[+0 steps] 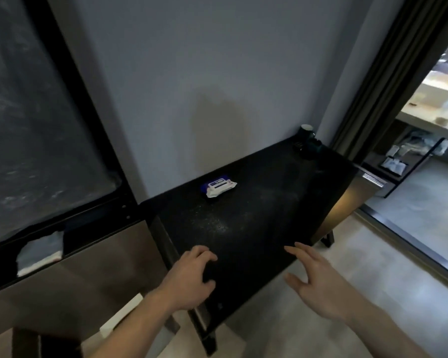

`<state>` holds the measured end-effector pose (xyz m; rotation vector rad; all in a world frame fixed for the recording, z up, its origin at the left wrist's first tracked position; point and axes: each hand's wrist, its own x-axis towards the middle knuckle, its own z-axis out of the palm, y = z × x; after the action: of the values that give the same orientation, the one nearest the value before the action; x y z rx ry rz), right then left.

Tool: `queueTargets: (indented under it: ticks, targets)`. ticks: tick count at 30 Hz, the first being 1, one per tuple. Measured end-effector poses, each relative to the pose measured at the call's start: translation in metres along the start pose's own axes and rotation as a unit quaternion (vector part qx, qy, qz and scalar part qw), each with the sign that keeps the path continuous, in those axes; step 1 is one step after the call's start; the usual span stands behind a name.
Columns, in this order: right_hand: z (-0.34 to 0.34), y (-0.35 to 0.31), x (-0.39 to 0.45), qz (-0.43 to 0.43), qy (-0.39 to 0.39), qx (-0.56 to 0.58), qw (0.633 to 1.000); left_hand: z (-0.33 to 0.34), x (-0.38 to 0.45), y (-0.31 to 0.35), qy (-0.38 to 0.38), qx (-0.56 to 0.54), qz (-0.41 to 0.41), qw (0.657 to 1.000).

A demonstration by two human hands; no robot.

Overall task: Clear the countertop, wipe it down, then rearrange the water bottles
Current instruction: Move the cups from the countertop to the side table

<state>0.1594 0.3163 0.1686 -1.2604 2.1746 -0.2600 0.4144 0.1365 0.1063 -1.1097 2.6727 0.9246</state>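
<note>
On the black countertop point(256, 202) lies one blue-and-white wipes pack point(218, 187) near the wall, its label too blurred to read. Two hands hover at the near edge: left hand point(189, 277) loosely curled, right hand point(318, 282) fingers spread, both holding nothing.

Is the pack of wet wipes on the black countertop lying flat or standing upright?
Lying flat. The wipes pack rests on the countertop near the wall, label facing up.

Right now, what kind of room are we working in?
Probably a hotel room or apartment entry nook: a black speckled countertop against a grey wall, a wet-wipe pack on it, dark cups in the corner.
</note>
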Motion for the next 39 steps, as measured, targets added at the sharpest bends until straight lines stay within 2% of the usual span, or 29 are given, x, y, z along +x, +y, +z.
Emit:
queueTargets:
  ticks: [4,9,18,21,29,33,39]
  targets:
    - [-0.035,0.05,0.031,0.011,-0.008,0.012,1.0,0.001,0.063,0.046,-0.014,0.003,0.01,1.0]
    - [-0.079,0.108,0.079,0.017,-0.03,0.0,0.999,0.016,0.123,0.087,-0.001,-0.005,-0.023,1.0]
    - [-0.182,0.204,0.169,-0.042,-0.069,-0.037,0.996,0.058,0.188,0.144,0.066,-0.029,-0.152,0.986]
    - [-0.21,0.224,0.201,-0.063,-0.07,-0.055,0.994,0.062,0.203,0.161,0.098,-0.047,-0.185,0.977]
    - [-0.248,0.246,0.29,-0.105,-0.081,-0.042,0.99,0.064,0.264,0.176,0.115,-0.067,-0.241,0.961]
    - [-0.27,0.262,0.332,-0.085,-0.082,-0.049,0.992,0.053,0.33,0.179,0.1,-0.085,-0.237,0.963]
    - [-0.314,0.304,0.387,-0.035,-0.051,-0.063,0.996,0.032,0.448,0.221,0.074,-0.1,-0.173,0.977]
